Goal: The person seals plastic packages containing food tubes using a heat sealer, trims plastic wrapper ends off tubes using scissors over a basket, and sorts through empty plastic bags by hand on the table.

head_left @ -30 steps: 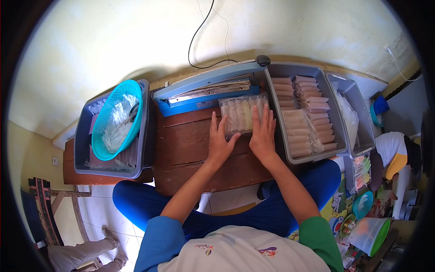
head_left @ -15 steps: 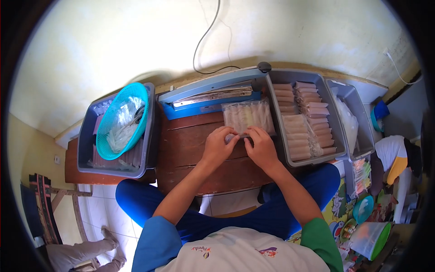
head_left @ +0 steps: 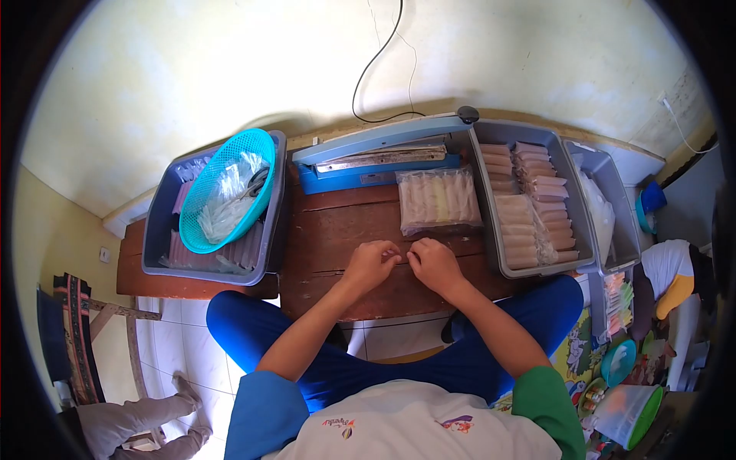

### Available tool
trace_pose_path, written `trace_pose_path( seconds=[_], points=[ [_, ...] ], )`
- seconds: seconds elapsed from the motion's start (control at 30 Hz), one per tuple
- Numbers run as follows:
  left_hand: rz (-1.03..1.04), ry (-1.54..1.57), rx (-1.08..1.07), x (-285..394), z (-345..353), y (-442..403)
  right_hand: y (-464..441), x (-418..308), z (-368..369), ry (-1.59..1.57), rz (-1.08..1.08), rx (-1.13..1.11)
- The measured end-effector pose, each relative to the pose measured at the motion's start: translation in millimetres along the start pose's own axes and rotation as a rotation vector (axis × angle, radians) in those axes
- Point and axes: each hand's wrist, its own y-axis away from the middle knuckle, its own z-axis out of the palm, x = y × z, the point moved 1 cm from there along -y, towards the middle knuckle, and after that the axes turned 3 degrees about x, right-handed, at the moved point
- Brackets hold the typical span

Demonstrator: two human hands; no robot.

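A clear plastic pack (head_left: 438,202) of several pale sealed tubes lies flat on the dark wooden table (head_left: 337,222), in front of the blue heat sealer (head_left: 376,170). My left hand (head_left: 372,262) is just above the table on the near side of the pack, apart from it. Its fingers are curled and the thumb comes close to the index finger. Close beside it, my right hand (head_left: 435,264) is also curled, with the fingertips turned toward the left. Anything between the fingertips of either hand is too small or hidden to make out.
On the left, a grey tub (head_left: 277,207) holds tube packs and a turquoise basket (head_left: 192,212) of clear plastic bags. A grey tub (head_left: 495,249) of pinkish tubes stands right, beside another grey bin (head_left: 625,222). Another person (head_left: 671,264) is at far right; someone's legs (head_left: 146,422) show lower left.
Both hands have come away from the near edge of the pack and drawn back toward my body. The view has shifted slightly, so the table items appear further right.
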Motion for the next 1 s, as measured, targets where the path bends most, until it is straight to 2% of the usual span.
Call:
trace_pose_path(
  seconds=[0.2, 0.3, 0.43, 0.73, 0.83, 1.0],
  points=[
    [-0.01, -0.156, -0.019, -13.6, -0.9, 9.0, 11.3, 5.3, 10.5, -0.009, -0.017, -0.078],
    [0.03, -0.228, -0.009, -21.7, 3.6, 13.2, 14.8, 7.6, 13.1, 0.014, -0.079, -0.043],
    [0.014, -0.281, 0.0, -17.9, 8.6, 11.5, 15.2, 7.2, 15.4, 0.009, -0.048, -0.058],
    [0.048, -0.157, 0.071, -8.4, 15.4, 2.3, 11.5, 6.4, 13.4, 0.018, 0.013, -0.071],
    [0.04, -0.129, 0.093, 4.6, -3.9, 0.4, 1.6, 3.3, 6.4, -0.02, 0.003, -0.088],
    [0.116, -0.119, 0.258, 23.1, -70.4, 9.7, -42.7, -35.9, -5.6, -0.131, -0.179, 0.039]
  ],
)
